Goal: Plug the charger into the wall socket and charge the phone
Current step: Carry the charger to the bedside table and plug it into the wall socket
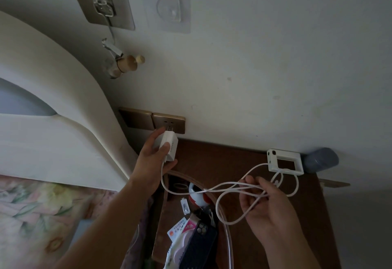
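The wall socket (169, 124) is set in the wall just above the back left corner of the bedside table (229, 158). The charger (168, 146) is held just before it, prongs near the slots. The phone (199, 245) lies at the table's front, below the looped cable (229, 188). A headboard (63, 120) stands to the left.

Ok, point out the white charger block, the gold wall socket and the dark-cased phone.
white charger block (169, 146), head view, its side face.
gold wall socket (177, 122), head view, plate right of the slots.
dark-cased phone (200, 245), head view, back of case.
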Motion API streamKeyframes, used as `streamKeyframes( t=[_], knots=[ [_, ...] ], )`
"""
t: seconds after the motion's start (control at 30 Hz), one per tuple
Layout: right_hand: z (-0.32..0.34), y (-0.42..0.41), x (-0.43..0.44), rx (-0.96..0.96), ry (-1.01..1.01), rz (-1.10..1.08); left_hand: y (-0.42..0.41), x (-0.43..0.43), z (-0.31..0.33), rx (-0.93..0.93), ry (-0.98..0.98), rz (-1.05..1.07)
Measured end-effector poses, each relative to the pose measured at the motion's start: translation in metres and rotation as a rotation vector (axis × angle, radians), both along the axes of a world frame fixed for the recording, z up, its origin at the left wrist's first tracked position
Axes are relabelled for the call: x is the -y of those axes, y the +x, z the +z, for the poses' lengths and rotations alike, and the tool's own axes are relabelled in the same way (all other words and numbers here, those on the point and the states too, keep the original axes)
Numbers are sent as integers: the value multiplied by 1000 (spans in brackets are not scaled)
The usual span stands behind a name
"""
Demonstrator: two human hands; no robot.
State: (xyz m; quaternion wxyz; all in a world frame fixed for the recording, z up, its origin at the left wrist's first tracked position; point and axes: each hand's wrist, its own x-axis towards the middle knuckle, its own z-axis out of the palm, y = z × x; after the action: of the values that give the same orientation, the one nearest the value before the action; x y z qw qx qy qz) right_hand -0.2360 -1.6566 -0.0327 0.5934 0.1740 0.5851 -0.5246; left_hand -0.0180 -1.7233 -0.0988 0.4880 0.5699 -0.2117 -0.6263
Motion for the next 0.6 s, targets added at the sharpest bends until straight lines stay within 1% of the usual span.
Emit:
streamKeyframes(
  t=[0.27,0.5,0.6],
  knots=[
    [-2,-3,0,-6,4,-13,0,10,-6,23,2,39],
    [-4,-4,0,-17,30,-24,0,11,-12,134,-47,36],
    [-5,-5,-1,-23,35,-21,0,11,-12,153,-73,44]
  ],
)
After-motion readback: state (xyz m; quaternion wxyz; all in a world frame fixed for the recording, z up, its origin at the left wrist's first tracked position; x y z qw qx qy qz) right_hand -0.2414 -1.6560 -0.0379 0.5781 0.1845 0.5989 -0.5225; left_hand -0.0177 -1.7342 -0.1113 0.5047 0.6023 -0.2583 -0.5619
